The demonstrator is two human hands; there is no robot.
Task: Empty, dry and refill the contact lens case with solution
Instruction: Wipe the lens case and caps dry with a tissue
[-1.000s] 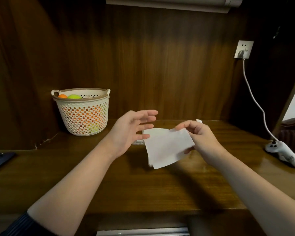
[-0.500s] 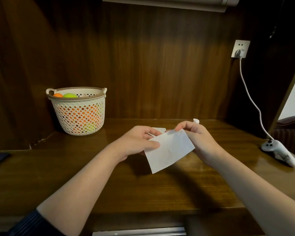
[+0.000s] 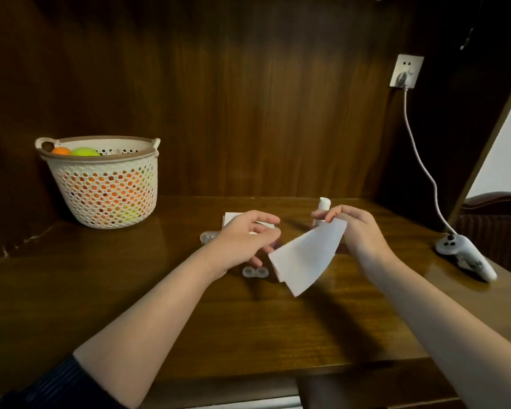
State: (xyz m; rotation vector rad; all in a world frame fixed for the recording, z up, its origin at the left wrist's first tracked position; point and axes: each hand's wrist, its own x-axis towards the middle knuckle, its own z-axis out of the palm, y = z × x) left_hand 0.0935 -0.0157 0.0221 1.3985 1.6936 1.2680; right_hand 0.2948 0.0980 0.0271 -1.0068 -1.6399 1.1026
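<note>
**Workstation state: tissue held above the open lens case**

We work at a dark wooden desk [image 3: 165,314] with a panelled wooden back wall [image 3: 248,98]. At the rear left of the desk stands a cream perforated basket [image 3: 106,190]; an orange ball [image 3: 61,151] and a yellow-green ball [image 3: 85,151] show above its rim. On the right of the wall we see a white wall socket [image 3: 406,71], and a white cable [image 3: 419,160] runs from it down to a grey-white handheld controller [image 3: 466,256] lying at the right edge of the desk.

Our right hand [image 3: 363,231] is raised over the middle of the desk. Its thumb and fingertips pinch the upper corner of a white tissue [image 3: 306,259], which hangs down and to the left in a loose fold. Our left hand [image 3: 242,242] hovers just beside the tissue's lower left edge with its fingers relaxed and slightly spread; it holds nothing.

The contact lens case [image 3: 255,272], a small clear double-well unit, lies on the desk directly under our left hand and just left of the hanging tissue. We cannot tell whether its wells hold liquid.

Behind our right hand stands a small white solution bottle [image 3: 322,211], upright, its lower part hidden by the fingers. Behind our left hand lies a flat white sheet or pad [image 3: 233,217], partly covered. Just left of the wrist we see a small clear round piece [image 3: 208,237] on the desk; whether it is a cap of the case we cannot tell.
</note>
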